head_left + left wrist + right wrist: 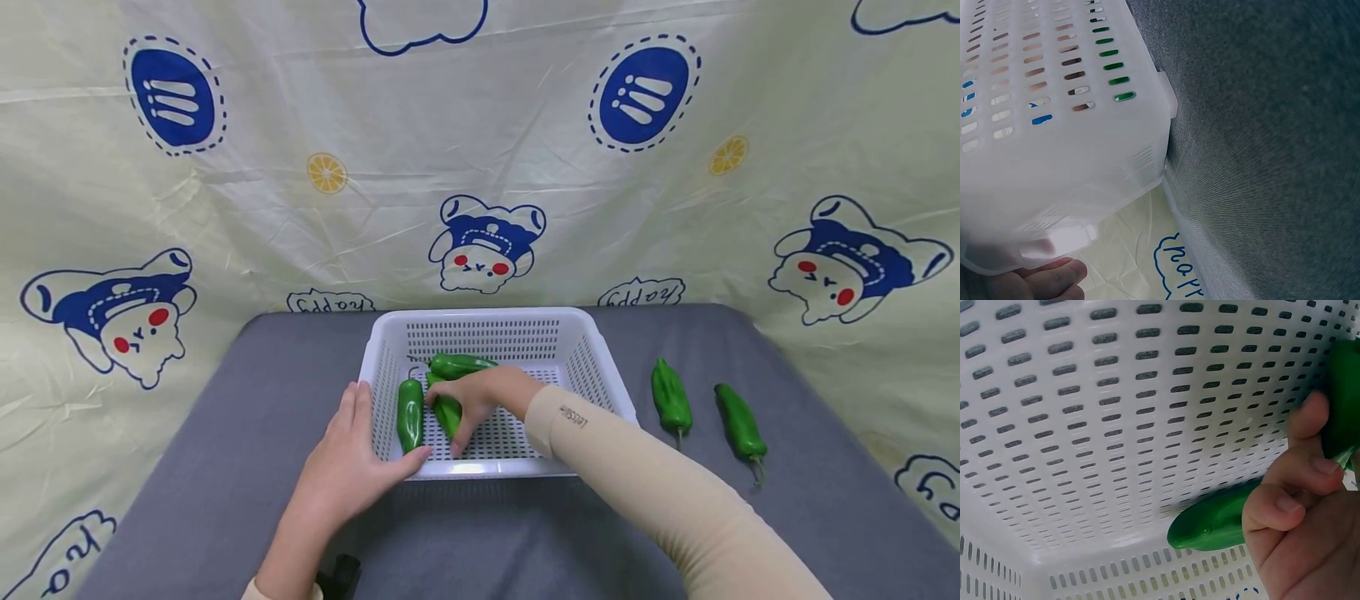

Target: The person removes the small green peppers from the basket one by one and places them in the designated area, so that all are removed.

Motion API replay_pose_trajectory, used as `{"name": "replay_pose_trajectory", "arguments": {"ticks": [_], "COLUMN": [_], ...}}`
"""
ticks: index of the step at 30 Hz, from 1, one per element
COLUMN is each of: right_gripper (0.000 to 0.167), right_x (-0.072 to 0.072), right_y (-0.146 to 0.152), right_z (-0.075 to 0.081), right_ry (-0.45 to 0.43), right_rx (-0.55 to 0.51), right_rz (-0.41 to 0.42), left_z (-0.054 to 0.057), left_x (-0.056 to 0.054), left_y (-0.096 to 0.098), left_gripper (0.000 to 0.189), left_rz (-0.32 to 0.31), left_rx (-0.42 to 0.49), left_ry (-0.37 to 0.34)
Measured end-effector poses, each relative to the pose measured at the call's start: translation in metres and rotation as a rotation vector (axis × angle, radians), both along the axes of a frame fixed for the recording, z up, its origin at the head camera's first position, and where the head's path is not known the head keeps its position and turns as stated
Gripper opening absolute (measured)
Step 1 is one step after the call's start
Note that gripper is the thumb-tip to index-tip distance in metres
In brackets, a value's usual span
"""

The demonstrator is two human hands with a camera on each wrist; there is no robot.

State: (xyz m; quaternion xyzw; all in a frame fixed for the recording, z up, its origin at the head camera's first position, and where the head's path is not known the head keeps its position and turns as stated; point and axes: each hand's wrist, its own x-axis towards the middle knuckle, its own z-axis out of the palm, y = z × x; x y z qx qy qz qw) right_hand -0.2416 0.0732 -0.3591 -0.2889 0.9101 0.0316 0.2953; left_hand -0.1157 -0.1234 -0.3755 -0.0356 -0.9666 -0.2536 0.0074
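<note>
A white perforated plastic basket (pixel 498 469) holds several green peppers. My right hand (pixel 480 395) reaches inside, thumb and fingers curled about one green pepper (pixel 447 414) near the basket floor; the right wrist view has part of that pepper (pixel 1341 394) at its right edge. Left of it lies another pepper (pixel 410 417), stem toward the back, and a third pepper (pixel 459 365) lies crosswise behind. My left hand (pixel 347 467) rests at the basket's front left corner, fingers straight along the left side, thumb out over the front rim. In the left wrist view its fingertips (pixel 1054 278) touch near the rim.
Two more green peppers lie on the grey cloth to the right of the basket, one nearer (pixel 671 396) and one farther out (pixel 741 423). A printed pale curtain (pixel 495 108) hangs behind and along both sides. A dark object (pixel 343 575) shows by the left wrist.
</note>
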Motion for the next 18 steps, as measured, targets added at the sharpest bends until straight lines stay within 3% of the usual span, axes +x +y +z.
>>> {"name": "replay_pose_trajectory", "arguments": {"ticks": [7,18], "right_gripper": [0.092,0.108], "right_x": [-0.0006,0.0011], "right_y": [0.0048,0.0032], "right_z": [0.0008,-0.0019], "right_ry": [-0.002,0.005], "right_rx": [0.034,0.028], "right_rz": [-0.034,-0.084], "left_z": [0.0009,0.0040], "left_x": [-0.0009,0.0002], "left_y": [-0.0001,0.0009], "left_gripper": [0.126,0.125], "left_rz": [-0.001,-0.003], "left_rx": [0.001,-0.004], "left_ry": [0.005,-0.007]}}
